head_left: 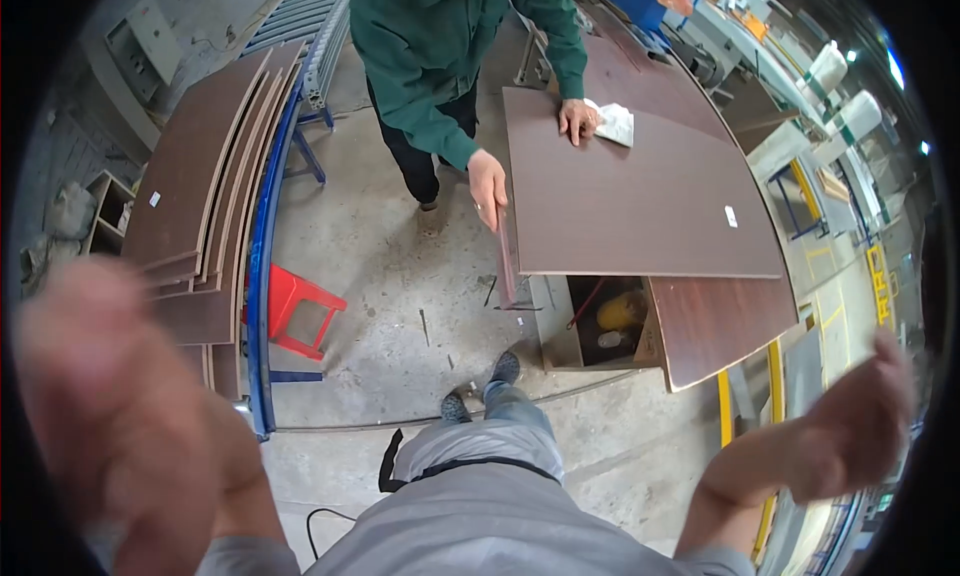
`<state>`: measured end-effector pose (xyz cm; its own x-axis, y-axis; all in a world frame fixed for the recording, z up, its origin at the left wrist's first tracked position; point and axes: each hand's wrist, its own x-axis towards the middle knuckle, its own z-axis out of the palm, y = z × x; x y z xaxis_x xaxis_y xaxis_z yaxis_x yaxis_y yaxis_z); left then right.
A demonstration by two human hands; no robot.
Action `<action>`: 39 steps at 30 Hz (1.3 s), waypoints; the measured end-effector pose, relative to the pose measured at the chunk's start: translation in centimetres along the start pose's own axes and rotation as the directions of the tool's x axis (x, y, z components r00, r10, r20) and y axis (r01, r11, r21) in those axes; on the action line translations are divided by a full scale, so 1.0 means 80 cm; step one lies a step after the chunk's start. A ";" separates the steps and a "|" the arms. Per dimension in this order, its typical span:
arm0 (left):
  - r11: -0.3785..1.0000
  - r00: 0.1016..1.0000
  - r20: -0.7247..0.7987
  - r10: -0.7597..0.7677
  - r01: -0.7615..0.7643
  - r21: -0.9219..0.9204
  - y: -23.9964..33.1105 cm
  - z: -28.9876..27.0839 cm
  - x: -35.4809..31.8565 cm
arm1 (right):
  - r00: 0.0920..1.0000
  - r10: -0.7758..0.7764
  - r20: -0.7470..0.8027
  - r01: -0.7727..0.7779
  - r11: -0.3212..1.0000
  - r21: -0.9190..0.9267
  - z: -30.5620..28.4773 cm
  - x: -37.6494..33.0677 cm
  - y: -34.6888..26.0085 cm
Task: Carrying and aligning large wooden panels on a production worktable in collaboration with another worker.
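Both of my hands are raised at the sides of the head view, away from the panels. My left hand looms large and close at the left, smeared by motion. At the right rim, my right hand is also blurred, one digit pointing up; nothing held can be made out in either. Ahead, a person in a green shirt leans over a brown panel. One of their hands lies on it beside a white cloth; the other grips a thin reddish-brown strip along its left edge.
Several brown panels lie stacked on a blue-framed roller conveyor at left. A red stool stands beside it. Under the brown panel are a reddish wood board and an open cabinet with items inside. Machinery stands at right.
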<state>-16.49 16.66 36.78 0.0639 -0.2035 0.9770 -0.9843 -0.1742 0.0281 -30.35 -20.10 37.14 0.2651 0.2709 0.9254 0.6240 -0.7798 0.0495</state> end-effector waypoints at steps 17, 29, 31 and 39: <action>-0.224 -0.344 0.626 -0.700 0.938 0.265 0.071 0.147 -0.516 | -0.248 0.860 0.447 -0.964 -0.267 -0.022 0.106 -0.403 -0.109; 0.040 -0.306 0.701 -0.644 0.902 0.430 0.044 0.126 -0.548 | -0.039 0.953 0.299 -0.983 0.016 -0.180 0.059 -0.401 -0.062; -0.145 -0.446 0.628 -0.637 0.870 0.471 0.044 0.126 -0.562 | -0.046 0.953 0.300 -0.988 0.001 -0.155 0.057 -0.408 -0.046; -0.588 -0.707 0.429 -0.562 0.706 0.395 0.074 0.172 -0.567 | 0.017 0.947 0.322 -0.999 0.032 -0.041 0.026 -0.417 0.025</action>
<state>-22.91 11.61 -10.26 0.5784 -0.1713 -0.7976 0.6885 -0.4219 0.5899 -36.40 -29.54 5.58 0.8318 -0.5520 -0.0582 -0.2747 -0.3184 -0.9073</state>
